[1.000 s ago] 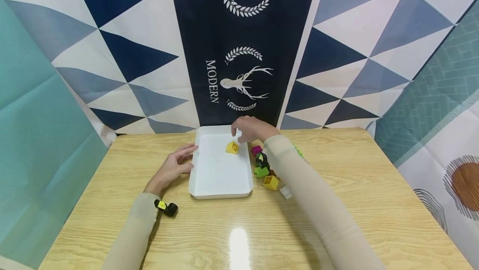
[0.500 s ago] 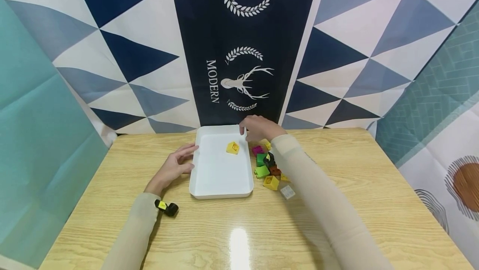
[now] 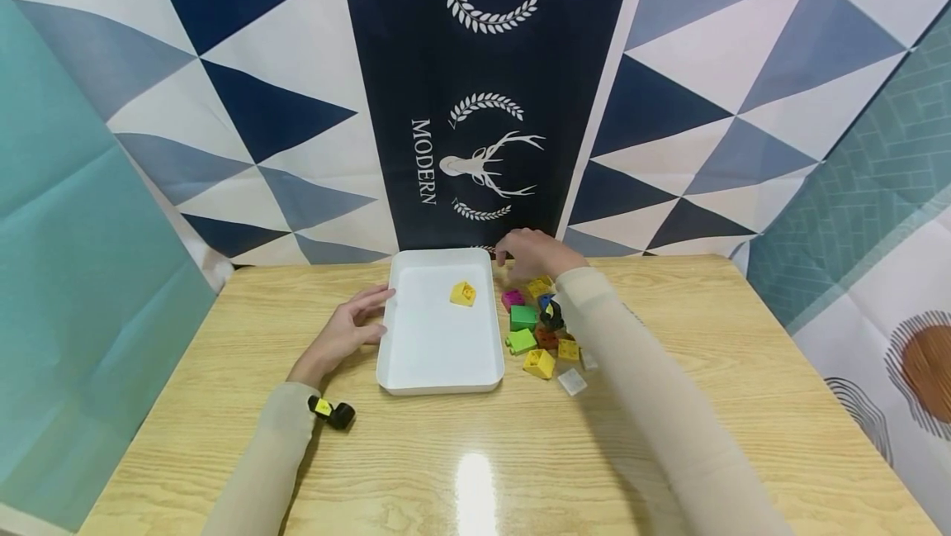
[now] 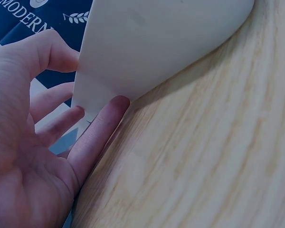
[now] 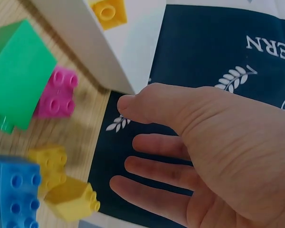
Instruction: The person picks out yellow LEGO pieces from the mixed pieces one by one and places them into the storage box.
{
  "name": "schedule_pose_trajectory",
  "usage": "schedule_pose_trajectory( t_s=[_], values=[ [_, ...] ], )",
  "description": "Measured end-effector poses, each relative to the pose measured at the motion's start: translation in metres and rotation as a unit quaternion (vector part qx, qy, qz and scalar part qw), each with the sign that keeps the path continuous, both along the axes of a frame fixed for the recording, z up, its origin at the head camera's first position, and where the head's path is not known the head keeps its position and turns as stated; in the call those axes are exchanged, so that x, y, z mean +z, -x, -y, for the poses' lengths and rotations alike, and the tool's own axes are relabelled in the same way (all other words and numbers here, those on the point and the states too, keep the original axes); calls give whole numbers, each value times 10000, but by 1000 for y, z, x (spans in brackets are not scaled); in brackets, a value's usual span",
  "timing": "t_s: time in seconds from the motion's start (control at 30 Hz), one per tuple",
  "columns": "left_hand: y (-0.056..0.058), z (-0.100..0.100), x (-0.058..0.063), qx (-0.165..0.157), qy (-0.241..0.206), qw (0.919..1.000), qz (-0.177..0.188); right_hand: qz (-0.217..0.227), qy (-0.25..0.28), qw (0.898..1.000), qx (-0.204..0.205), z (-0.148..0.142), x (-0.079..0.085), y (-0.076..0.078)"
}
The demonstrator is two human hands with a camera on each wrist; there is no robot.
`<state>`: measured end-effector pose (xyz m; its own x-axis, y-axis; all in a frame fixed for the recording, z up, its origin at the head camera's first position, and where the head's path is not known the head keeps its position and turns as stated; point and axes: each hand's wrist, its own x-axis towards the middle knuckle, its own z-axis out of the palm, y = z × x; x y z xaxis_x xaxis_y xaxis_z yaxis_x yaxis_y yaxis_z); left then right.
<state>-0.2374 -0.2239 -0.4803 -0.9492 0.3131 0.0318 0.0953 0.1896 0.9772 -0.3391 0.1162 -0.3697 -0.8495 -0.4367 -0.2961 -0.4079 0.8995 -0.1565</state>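
Observation:
The white tray [image 3: 440, 346] lies on the table with one yellow building block [image 3: 463, 294] in its upper right part. Against the tray's left wall rests my left hand [image 3: 343, 334]; in the left wrist view its fingertips [image 4: 118, 103] touch the outer side. My right hand [image 3: 533, 253] hovers past the tray's far right corner, holding nothing, fingers apart in the right wrist view. Under and beside it are a magenta block [image 5: 59, 92], a green block [image 5: 21, 76], yellow blocks [image 5: 73, 199] and a blue block [image 5: 14, 190]. The right sleeve hides part of the pile.
More blocks lie right of the tray: lime green [image 3: 521, 342], brown [image 3: 546, 339], yellow [image 3: 539, 363] and white [image 3: 572, 381]. A patterned cloth [image 3: 297, 148] hangs right behind the table's far edge.
My right hand has moved right, from over the tray to beyond its far right corner, uncovering more blocks. The left hand and the yellow block in the tray stay put.

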Motion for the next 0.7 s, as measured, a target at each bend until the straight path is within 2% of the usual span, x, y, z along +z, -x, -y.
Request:
schedule_pose_trajectory(
  t_s=[0.7],
  values=[
    [-1, 0, 0, -16, 73, 10000, -11, -175, -142, 9997, -115, -43, 2, 2]
  ],
)
